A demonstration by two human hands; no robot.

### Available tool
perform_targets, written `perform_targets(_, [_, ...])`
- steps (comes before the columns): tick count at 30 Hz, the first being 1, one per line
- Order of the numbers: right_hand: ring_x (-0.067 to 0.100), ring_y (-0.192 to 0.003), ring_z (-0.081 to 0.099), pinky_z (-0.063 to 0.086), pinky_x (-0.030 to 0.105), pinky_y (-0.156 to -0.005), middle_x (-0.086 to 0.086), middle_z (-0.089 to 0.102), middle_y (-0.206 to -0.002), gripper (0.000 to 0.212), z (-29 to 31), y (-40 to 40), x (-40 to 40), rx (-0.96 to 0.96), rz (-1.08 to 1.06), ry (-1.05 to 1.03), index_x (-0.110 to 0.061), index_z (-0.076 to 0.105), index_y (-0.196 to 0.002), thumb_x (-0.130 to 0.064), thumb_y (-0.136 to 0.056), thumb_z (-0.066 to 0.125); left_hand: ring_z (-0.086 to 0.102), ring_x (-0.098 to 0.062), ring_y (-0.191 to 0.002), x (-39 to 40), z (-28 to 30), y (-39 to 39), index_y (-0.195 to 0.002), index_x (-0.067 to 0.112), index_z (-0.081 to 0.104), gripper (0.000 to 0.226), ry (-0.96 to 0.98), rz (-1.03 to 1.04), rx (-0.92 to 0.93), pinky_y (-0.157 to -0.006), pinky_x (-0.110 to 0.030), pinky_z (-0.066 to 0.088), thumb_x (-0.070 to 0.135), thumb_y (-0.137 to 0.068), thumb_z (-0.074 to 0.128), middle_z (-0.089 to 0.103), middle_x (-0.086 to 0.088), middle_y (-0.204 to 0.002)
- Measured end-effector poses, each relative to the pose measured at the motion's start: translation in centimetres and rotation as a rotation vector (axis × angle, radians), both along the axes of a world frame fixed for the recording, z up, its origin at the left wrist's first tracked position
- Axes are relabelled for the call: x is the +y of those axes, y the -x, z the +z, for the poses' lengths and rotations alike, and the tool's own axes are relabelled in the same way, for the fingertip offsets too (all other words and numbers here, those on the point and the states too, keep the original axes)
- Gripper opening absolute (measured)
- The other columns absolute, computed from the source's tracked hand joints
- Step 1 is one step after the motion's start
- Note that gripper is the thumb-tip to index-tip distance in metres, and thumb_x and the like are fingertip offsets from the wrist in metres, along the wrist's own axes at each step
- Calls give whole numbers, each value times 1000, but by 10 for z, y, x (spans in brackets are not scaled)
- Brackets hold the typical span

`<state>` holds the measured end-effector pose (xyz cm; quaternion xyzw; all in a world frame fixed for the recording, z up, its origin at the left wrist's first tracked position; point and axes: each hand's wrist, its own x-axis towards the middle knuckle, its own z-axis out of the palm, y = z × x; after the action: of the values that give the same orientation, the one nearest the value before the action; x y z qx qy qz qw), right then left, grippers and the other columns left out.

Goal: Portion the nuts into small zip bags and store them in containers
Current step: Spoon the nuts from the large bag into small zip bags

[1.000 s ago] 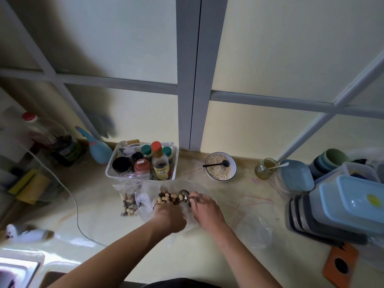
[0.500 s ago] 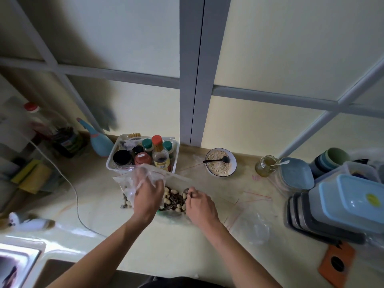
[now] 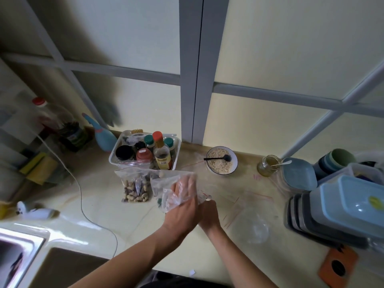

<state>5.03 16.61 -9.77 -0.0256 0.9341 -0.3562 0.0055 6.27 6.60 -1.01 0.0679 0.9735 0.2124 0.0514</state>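
Note:
My left hand point(image 3: 182, 206) holds a clear zip bag point(image 3: 168, 183) just above the counter, and the plastic drapes over its fingers. My right hand point(image 3: 208, 213) sits right beside and partly behind it, fingers curled at the bag's red-striped edge, with a pale nut-like bit at the fingertips. The left hand hides what else the right hand holds. A filled zip bag of mixed nuts point(image 3: 136, 191) lies to the left. Empty zip bags point(image 3: 249, 217) lie flat on the right, next to stacked blue and grey containers point(image 3: 342, 206).
A white basket of spice jars point(image 3: 145, 152) stands behind the bags. A bowl of oats with a black spoon point(image 3: 221, 161) and a small jar point(image 3: 267, 168) sit at the back. A white cable point(image 3: 81, 196) crosses the counter; the sink point(image 3: 18, 256) is at bottom left.
My left hand has moved right and up against my right hand, carrying the clear bag with it. The loose pile of nuts seen between the hands earlier is now hidden.

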Motion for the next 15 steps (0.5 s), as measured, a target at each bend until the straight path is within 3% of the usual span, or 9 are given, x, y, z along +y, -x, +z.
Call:
perform_targets(2, [16, -57, 70, 52, 23, -48, -1, 70, -60, 27, -10, -5, 5, -44, -30, -13, -15, 71, -64, -21, -79, 50, 55, -33, -122, 10, -4, -3, -148, 19, 26, 86, 31, -8, 33, -89, -50, 52, 47, -81, 72, 45, -7, -141])
perform_targets(4, [17, -41, 62, 41, 20, -37, 2, 62, -47, 27, -17, -12, 10, -82, -73, -61, -13, 66, -52, -20, -74, 53, 60, -33, -115, 19, -1, -5, -146, 15, 33, 89, 40, 1, 89, -85, -46, 54, 52, -76, 74, 51, -8, -135])
perform_targets(6, [15, -34, 56, 36, 20, -33, 2, 56, -41, 18, -20, -12, 14, -76, -91, -133, -13, 61, -47, -13, -61, 73, 59, -34, -117, 28, 1, -5, -146, 13, 34, 91, 32, -3, 130, -89, -44, 54, 52, -75, 76, 52, -11, -136])
perform_targets(8, [13, -36, 57, 39, 20, -34, 1, 57, -43, 25, -31, -12, 19, -67, -99, -168, -14, 63, -50, -8, -50, 87, 61, -36, -117, 36, 1, -8, -145, 9, 36, 95, 23, -3, 138, -89, -45, 55, 48, -71, 82, 53, -14, -134])
perform_targets(12, [13, -37, 58, 39, 19, -39, 2, 58, -43, 22, -22, -16, 30, 82, -87, -260, -16, 61, -50, -15, -69, 73, 59, -36, -122, 48, 2, -14, -143, 9, 39, 94, 17, 32, 180, -96, -51, 49, 48, -69, 82, 55, -16, -137])
perform_targets(14, [12, -51, 64, 46, 21, -54, 1, 67, -55, 25, -20, -15, 41, 178, -59, -195, -15, 67, -59, -21, -82, 61, 43, -29, -136, 52, 4, -15, -147, 17, 27, 90, -77, 99, 194, -110, -57, 33, 55, -78, 70, 46, -10, -146])
perform_targets(15, [10, -60, 66, 42, 16, -60, 0, 71, -65, 21, -19, -13, 46, 174, -83, -126, -15, 70, -66, -21, -84, 60, 34, -25, -140, 53, 6, -16, -147, 20, 23, 87, -135, 135, 177, -115, -58, 25, 62, -81, 61, 43, -8, -149])
